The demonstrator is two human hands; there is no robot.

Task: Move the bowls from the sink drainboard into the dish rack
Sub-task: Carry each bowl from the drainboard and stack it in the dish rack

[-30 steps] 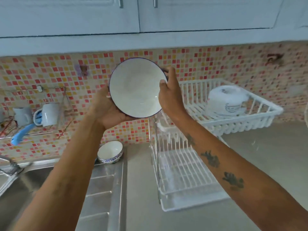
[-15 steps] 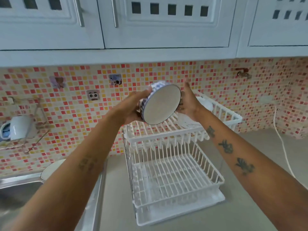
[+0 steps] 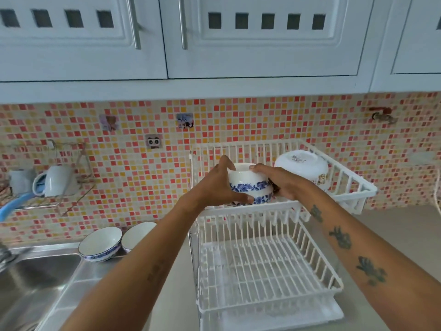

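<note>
Bowl (image 3: 250,185): glossy glazed ceramic, blue floral band. Rack (image 3: 267,271): white coated wire, smooth. Drainboard (image 3: 78,280): brushed steel, reflective. Wall tiles (image 3: 238,125): small glossy mosaic. Counter (image 3: 393,237): matt.

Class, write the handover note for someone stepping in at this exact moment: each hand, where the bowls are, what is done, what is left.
Left hand and right hand: both grip the blue-patterned bowl, upside down, over the dish rack's upper tier.
Done: none of the patterned bowls released yet; a white bowl sits inverted there.
Left: set this one down, then fetch two bowls from the drainboard.
</note>
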